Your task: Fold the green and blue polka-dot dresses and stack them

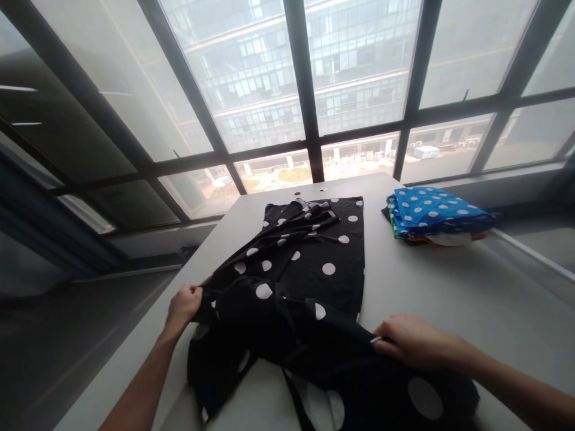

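A black garment with white dots [309, 269] stretches from the far part of the white table down to its near edge. Its far part lies fairly flat, with a bunched, folded strip on top. The near part is rumpled and partly lifted, and a thin black strap hangs at the bottom. My left hand [184, 306] is closed on the garment's left edge. On the right, my right hand [406, 340] pinches the cloth near a small white tag, with the dark fabric hanging below it.
A stack of folded dotted cloths, blue [438, 206] on top with green and orange beneath, sits at the table's right side. The white table [449, 293] reaches toward large dark-framed windows [309, 90]. Dark curtains hang at the far left.
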`<state>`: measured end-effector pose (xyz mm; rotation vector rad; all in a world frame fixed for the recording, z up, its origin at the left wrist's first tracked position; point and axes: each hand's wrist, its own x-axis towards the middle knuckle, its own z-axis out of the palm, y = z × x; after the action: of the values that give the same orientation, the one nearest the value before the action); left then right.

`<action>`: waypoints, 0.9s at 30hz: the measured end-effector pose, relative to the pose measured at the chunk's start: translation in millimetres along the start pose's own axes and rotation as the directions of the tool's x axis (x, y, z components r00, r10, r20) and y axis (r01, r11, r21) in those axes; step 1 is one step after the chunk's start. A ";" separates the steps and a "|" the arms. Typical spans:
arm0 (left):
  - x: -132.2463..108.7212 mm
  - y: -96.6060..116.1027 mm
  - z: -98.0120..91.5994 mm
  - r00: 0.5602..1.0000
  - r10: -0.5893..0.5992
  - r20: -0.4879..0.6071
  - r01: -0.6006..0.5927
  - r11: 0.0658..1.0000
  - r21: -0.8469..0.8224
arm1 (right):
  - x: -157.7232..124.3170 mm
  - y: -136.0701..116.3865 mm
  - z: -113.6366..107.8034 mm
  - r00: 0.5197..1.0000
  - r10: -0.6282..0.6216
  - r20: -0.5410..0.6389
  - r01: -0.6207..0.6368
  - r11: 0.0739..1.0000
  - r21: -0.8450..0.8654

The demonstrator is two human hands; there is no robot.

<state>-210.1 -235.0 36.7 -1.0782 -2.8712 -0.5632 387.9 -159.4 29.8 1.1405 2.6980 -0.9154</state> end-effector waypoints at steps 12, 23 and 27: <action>-23.8 147.0 44.3 0.647 0.757 0.093 -0.744 0.653 -0.143 | 215.4 -49.3 -28.8 0.912 0.064 -0.405 -0.138 0.978 -0.156; 116.9 220.6 138.1 0.700 0.617 0.359 -0.671 0.740 0.037 | 320.4 32.1 -29.6 0.852 0.244 -0.463 -0.353 0.921 -0.165; 188.5 178.4 116.7 0.903 0.371 0.218 -0.405 0.903 0.143 | 313.6 89.9 -51.5 0.869 0.180 -0.461 -0.311 0.924 -0.225</action>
<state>-227.1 48.0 13.2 -1.6889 -2.6581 -0.1748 230.3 116.0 -62.2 1.7335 2.7691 -0.2245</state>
